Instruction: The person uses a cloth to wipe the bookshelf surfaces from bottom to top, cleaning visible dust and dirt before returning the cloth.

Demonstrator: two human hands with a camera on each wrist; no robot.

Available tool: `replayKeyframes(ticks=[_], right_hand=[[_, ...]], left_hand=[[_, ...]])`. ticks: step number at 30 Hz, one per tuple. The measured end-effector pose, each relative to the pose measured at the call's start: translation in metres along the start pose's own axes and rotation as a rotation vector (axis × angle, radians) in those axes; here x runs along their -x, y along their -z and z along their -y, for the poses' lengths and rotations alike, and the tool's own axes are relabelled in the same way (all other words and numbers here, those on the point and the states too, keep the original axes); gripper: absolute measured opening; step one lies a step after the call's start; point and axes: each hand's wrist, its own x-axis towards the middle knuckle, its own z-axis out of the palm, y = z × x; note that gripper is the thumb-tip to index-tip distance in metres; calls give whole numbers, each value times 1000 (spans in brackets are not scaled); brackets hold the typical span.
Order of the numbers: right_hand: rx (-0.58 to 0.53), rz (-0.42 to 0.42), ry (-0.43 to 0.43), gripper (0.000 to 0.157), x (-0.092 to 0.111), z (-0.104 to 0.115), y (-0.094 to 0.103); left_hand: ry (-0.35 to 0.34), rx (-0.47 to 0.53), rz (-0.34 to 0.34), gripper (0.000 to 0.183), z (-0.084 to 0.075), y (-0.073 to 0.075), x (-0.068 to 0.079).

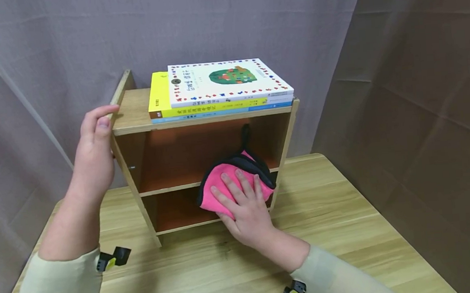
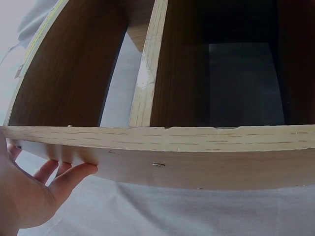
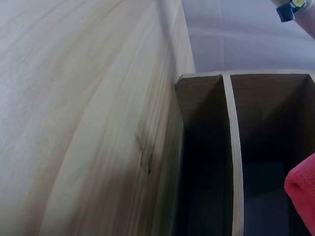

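Observation:
A small wooden bookshelf (image 1: 168,188) stands on the table. Against the outer face of its left side panel (image 2: 221,164), near the top, rests my left hand (image 1: 96,148); its fingertips touch the wood in the left wrist view. My right hand (image 1: 246,212) lies with spread, fairly straight fingers on a pink cleaning cloth (image 1: 211,194) with black edging and a black loop. The cloth is at the front right of the shelf, over part of the middle board. Only a pink fold of the cloth (image 3: 304,189) enters the right wrist view, where the right hand is hidden.
Several children's books (image 1: 230,84) are stacked flat on the shelf's top board, reaching its front edge. The wood-grain table (image 1: 328,231) extends around the shelf. Grey curtains (image 1: 225,23) hang behind and along the sides.

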Motion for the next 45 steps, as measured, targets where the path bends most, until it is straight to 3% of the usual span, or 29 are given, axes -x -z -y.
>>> replayKeyframes(ticks=[14, 26, 45], right_hand=[[40, 7, 66, 52, -16, 21, -8], [47, 37, 113, 51, -30, 39, -15], [52, 66, 144, 52, -48, 64, -21]], left_hand=[[-2, 6, 6, 43, -2, 1, 0], [33, -40, 45, 45, -4, 3, 0], [91, -4, 125, 42, -11, 17, 4]])
